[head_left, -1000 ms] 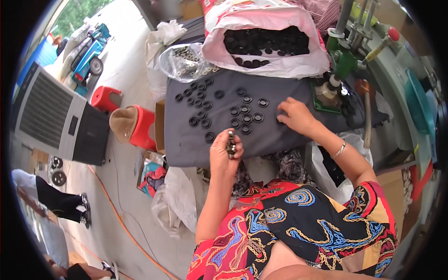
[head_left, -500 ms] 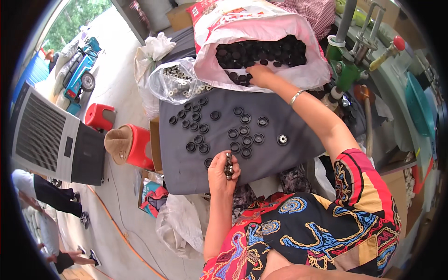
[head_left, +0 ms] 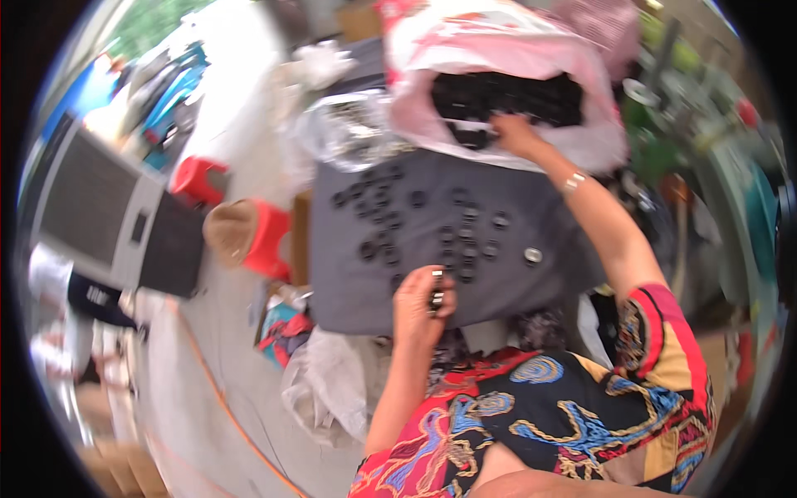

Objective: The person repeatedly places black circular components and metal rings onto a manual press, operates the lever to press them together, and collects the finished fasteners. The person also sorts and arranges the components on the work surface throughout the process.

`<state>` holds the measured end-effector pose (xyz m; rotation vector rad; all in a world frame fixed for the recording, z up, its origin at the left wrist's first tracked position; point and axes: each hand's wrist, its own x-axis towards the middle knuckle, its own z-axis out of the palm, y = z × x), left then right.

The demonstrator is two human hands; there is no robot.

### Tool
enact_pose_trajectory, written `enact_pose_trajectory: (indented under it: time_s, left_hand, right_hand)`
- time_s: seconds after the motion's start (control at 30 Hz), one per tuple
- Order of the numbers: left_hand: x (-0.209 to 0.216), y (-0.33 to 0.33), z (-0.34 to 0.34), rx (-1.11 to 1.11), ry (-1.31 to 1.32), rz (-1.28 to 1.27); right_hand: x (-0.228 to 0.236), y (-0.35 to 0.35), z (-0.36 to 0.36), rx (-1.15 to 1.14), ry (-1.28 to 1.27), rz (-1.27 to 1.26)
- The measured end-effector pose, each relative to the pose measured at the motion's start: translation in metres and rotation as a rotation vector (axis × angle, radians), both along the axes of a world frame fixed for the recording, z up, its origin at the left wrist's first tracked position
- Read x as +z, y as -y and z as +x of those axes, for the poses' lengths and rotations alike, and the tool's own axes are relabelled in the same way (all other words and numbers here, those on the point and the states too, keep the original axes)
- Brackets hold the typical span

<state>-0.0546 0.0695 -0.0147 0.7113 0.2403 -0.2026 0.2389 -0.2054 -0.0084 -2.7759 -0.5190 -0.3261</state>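
Note:
My left hand (head_left: 422, 305) is closed around several small, shiny dark metal pieces (head_left: 435, 292), above the near edge of a grey cloth-covered table (head_left: 506, 290). Beyond it, black rings (head_left: 466, 249) lie in loose groups on the cloth. One ring with a pale metal centre (head_left: 532, 256) sits apart on the right. My right hand (head_left: 516, 135) reaches into the mouth of a large white sack (head_left: 407, 116), at the edge of a heap of black round parts (head_left: 510, 95). Blur smears its fingertips, so any part between them cannot be made out.
Left of the sack is a clear plastic bag (head_left: 336, 137) of small metal pieces. Green metal equipment (head_left: 656, 153) stands at the table's right. A red stool (head_left: 270, 241) with a tan hat (head_left: 232, 234) is left of the table, near a large grey air cooler (head_left: 91, 203).
The whole view has swung, so the scene sits farther right and is blurred. Against the table and sack, both hands are in nearly the same places; the left still holds the metal pieces.

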Motion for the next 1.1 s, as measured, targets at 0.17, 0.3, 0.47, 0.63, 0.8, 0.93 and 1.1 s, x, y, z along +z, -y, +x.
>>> enact_pose_trajectory:
  time_s: [0.17, 0.3, 0.47, 0.63, 0.8, 0.93, 1.1]
  left_hand:
    - [-0.005, 0.000, 0.004, -0.047, -0.005, -0.100]
    - [-0.008, -0.002, 0.004, -0.034, 0.006, -0.094]
    - [-0.012, -0.004, 0.003, -0.014, -0.007, -0.083]
    - [-0.007, -0.002, 0.002, -0.025, -0.006, -0.061]
    - [-0.001, 0.006, 0.002, -0.054, -0.014, -0.047]
    - [0.007, 0.017, -0.008, -0.105, -0.010, -0.045]
    - [0.013, 0.043, -0.018, -0.115, -0.039, -0.018]
  right_hand:
    - [0.002, 0.007, -0.017, 0.003, 0.077, 0.331]
    - [0.017, -0.001, -0.026, 0.021, 0.130, 0.403]
    - [0.061, -0.013, -0.100, 0.149, 0.082, 0.375]
    - [0.045, -0.001, -0.174, 0.152, -0.107, 0.144]
    - [0.018, 0.016, -0.194, 0.217, -0.060, 0.111]
    - [0.065, -0.026, -0.232, 0.327, 0.273, 0.150]
    - [0.067, -0.073, -0.279, 0.582, -0.012, 0.357]
